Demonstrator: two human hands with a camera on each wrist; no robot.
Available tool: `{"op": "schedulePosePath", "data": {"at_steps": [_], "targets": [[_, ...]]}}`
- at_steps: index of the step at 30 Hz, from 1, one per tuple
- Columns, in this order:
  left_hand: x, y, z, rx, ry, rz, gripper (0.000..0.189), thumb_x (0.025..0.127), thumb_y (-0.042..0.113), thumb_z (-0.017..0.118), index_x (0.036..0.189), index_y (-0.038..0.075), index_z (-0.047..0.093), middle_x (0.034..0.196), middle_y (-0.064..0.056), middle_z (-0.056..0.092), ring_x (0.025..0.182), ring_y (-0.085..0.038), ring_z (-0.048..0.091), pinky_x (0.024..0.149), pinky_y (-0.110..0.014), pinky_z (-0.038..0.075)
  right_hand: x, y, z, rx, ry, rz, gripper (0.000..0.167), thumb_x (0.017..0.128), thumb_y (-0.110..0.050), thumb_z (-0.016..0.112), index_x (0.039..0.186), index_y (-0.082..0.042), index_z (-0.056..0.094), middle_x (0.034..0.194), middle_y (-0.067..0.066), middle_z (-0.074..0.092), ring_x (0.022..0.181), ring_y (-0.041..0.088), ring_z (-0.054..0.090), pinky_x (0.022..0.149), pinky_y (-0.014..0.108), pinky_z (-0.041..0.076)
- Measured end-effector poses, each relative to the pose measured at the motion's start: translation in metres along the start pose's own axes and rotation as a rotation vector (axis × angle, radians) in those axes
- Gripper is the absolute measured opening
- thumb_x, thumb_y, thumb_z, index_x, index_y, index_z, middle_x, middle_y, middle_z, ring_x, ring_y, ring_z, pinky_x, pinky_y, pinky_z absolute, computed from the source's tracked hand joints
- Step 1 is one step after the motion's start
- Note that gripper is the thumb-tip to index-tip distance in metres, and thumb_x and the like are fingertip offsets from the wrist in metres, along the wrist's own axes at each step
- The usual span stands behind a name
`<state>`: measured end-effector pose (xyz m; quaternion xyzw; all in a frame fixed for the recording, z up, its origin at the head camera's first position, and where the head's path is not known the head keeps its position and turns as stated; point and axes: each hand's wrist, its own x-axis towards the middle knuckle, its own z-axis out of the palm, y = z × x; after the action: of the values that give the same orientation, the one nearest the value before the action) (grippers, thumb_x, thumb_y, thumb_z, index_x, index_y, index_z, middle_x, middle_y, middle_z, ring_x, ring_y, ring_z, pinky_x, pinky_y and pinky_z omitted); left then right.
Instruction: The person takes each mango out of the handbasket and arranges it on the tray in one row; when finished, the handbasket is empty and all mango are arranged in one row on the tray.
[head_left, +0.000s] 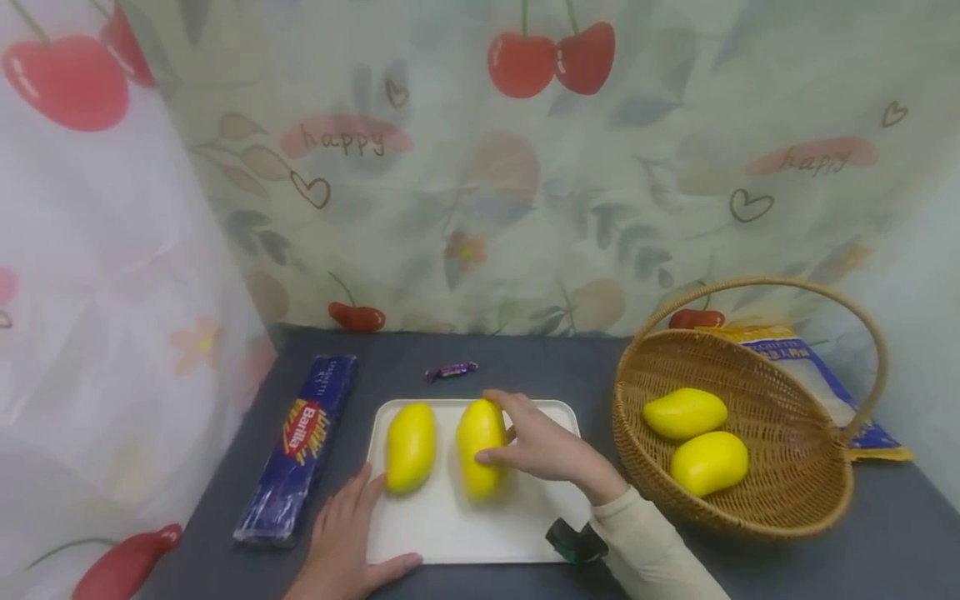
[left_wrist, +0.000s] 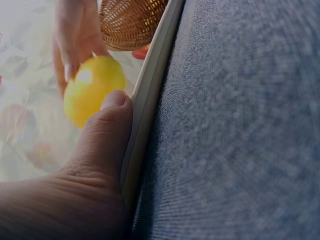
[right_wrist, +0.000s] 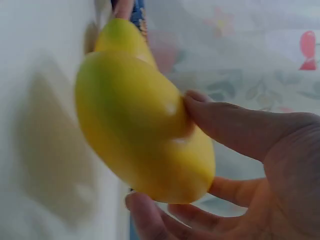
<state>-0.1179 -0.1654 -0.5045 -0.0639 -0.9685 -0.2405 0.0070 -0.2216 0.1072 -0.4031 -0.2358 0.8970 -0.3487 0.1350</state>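
Observation:
My right hand [head_left: 542,442] grips a yellow mango [head_left: 480,446] over the middle of a white tray [head_left: 480,533], thumb on the near part and fingers round the far end. In the right wrist view this mango [right_wrist: 130,120] casts a shadow on the tray; whether it touches the tray I cannot tell. A second mango [head_left: 411,446] lies on the tray's left part. My left hand [head_left: 341,533] rests at the tray's near left corner, fingers extended along the left side. Its thumb [left_wrist: 102,132] lies against the near rim in the left wrist view.
Right of the tray a wicker basket [head_left: 795,467] with a tall handle holds two mangoes [head_left: 697,442]. Behind it lies a blue and yellow bag [head_left: 817,367]. A blue Barilla spaghetti pack [head_left: 296,450] lies at the left. Beyond the tray is a purple wrapped candy [head_left: 451,372].

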Motion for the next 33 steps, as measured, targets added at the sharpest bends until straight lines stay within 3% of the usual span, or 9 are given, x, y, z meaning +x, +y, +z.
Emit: {"op": "schedulePosePath", "data": {"at_steps": [7,12,17,26,33], "targets": [[0.000,0.001,0.000,-0.021,0.010,0.015,0.112,0.063,0.083,0.060,0.145,0.010,0.036,0.156,-0.017,0.023,0.136,-0.037,0.031,0.107,-0.065,0.024,0.016,0.015,0.015,0.047,0.005,0.059,0.085,0.082,-0.042,0.073,0.149,-0.012,0.030,0.148,0.016,0.037,0.101,0.024,0.059,0.081,0.035,0.053],[0.001,0.002,-0.001,-0.012,-0.018,-0.013,0.115,0.061,0.085,0.059,0.146,0.010,0.035,0.157,-0.017,0.022,0.137,-0.038,0.030,0.108,-0.065,0.023,0.017,0.016,0.020,0.068,0.018,0.074,0.079,0.086,-0.042,0.069,0.149,-0.013,0.031,0.151,0.014,0.035,0.108,0.028,0.060,0.090,0.041,0.052],[0.002,0.004,-0.002,-0.015,-0.062,-0.056,0.117,0.059,0.086,0.058,0.146,0.011,0.034,0.157,-0.016,0.020,0.137,-0.038,0.029,0.109,-0.066,0.021,0.015,0.016,0.022,0.062,0.037,0.087,0.073,0.087,-0.042,0.068,0.147,-0.014,0.037,0.148,0.013,0.039,0.110,0.030,0.060,0.090,0.043,0.053],[0.000,0.001,-0.002,-0.002,-0.027,-0.022,0.116,0.060,0.086,0.058,0.146,0.010,0.035,0.157,-0.017,0.022,0.137,-0.038,0.030,0.109,-0.065,0.023,0.015,0.018,0.025,-0.002,0.038,0.057,0.092,0.075,-0.042,0.080,0.147,-0.008,0.034,0.147,0.018,0.038,0.114,0.032,0.056,0.095,0.045,0.049],[0.001,0.003,-0.003,-0.007,-0.065,-0.052,0.118,0.060,0.087,0.056,0.147,0.011,0.034,0.158,-0.016,0.020,0.138,-0.038,0.028,0.110,-0.066,0.021,0.019,0.015,0.030,0.038,0.049,0.081,0.093,0.076,-0.044,0.079,0.148,-0.008,0.033,0.147,0.019,0.037,0.116,0.033,0.054,0.097,0.047,0.048]]}}
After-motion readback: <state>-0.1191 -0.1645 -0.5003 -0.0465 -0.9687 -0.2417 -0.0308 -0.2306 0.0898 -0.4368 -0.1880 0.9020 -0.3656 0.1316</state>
